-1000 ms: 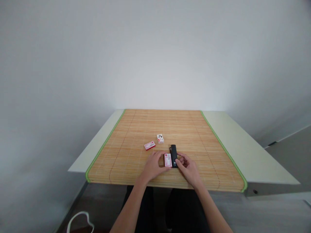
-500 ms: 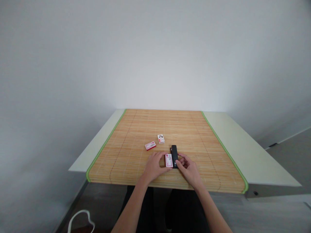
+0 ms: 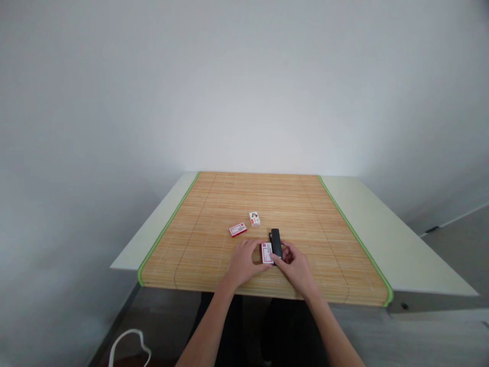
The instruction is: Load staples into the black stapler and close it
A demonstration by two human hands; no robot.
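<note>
Near the front of the bamboo mat, my left hand (image 3: 245, 260) grips a small white and red box (image 3: 266, 253) between thumb and fingers at its near and far ends. Against the right side of that box lies a black stapler (image 3: 276, 241), pointing away from me. My right hand (image 3: 296, 266) is closed around the stapler's near end, its thumb reaching across to the edge of the small box. Beyond my hands, to the left, lie a second red and white box (image 3: 238, 229) and a white box (image 3: 254, 219) with a dark picture on top.
The bamboo mat (image 3: 260, 193) with green edging covers the middle of a white table (image 3: 382, 224). A pale wall (image 3: 252, 92) stands right behind the table. A white cable (image 3: 132, 332) shows at the lower left, below table height.
My right thumb has slid left over the stapler onto the edge of the small box. The whole view has shifted slightly; the two other boxes stay put on the mat.
</note>
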